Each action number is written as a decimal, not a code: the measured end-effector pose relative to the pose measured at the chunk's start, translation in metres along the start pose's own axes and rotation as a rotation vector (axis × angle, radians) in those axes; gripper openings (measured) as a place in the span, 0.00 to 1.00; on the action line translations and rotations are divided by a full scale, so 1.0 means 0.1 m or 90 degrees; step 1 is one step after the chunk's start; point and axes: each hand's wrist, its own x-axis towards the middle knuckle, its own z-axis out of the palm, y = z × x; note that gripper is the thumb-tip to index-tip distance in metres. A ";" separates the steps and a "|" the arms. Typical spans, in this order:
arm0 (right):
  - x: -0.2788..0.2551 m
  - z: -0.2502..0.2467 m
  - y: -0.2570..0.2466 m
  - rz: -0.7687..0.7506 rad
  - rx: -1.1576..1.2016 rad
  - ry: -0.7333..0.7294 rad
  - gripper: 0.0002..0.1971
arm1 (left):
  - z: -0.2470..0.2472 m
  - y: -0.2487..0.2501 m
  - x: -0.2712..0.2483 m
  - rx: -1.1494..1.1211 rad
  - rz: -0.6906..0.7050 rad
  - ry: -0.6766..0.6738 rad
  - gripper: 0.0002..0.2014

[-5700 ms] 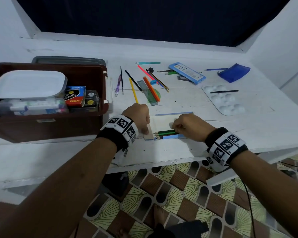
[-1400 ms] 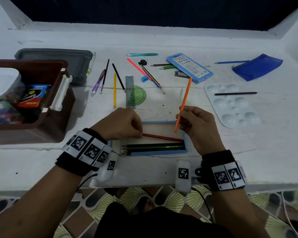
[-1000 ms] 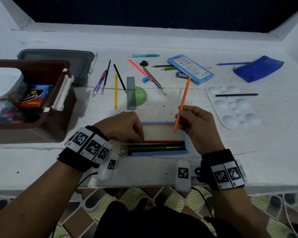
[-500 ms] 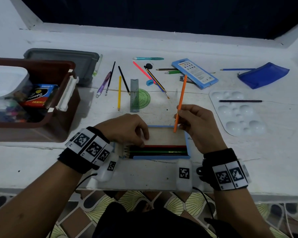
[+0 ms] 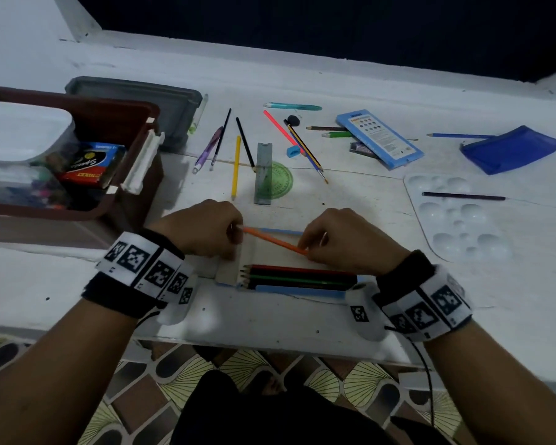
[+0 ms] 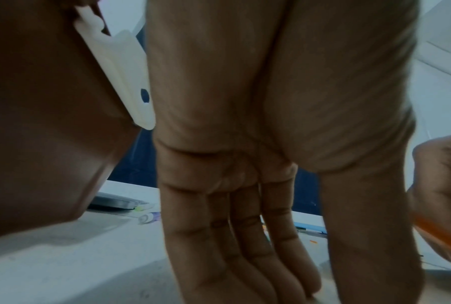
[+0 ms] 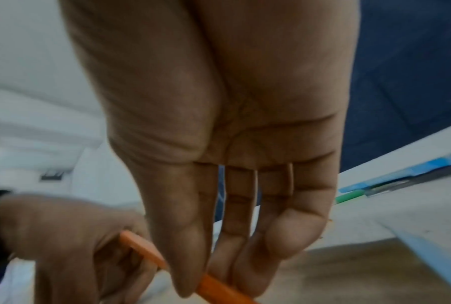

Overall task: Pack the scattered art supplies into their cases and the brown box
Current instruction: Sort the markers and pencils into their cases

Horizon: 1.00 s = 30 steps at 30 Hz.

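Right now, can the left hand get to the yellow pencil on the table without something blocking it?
Probably yes. The yellow pencil lies just beyond the left hand with bare table between, but that hand is holding the orange pencil and must let go first.

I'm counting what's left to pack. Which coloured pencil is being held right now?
The orange pencil, held at both ends by the left hand and right hand over the open case. The others lie in the case or on the table.
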 end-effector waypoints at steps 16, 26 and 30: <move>0.03 0.02 0.04 -0.046 -0.057 -0.097 0.07 | 0.00 0.00 0.03 -0.041 -0.038 -0.024 0.11; 0.01 0.05 0.04 -0.046 -0.057 -0.103 0.08 | 0.01 0.01 0.04 -0.038 -0.040 -0.025 0.10; 0.03 0.07 0.04 -0.045 -0.057 -0.101 0.08 | 0.01 0.00 0.04 -0.039 -0.036 -0.028 0.10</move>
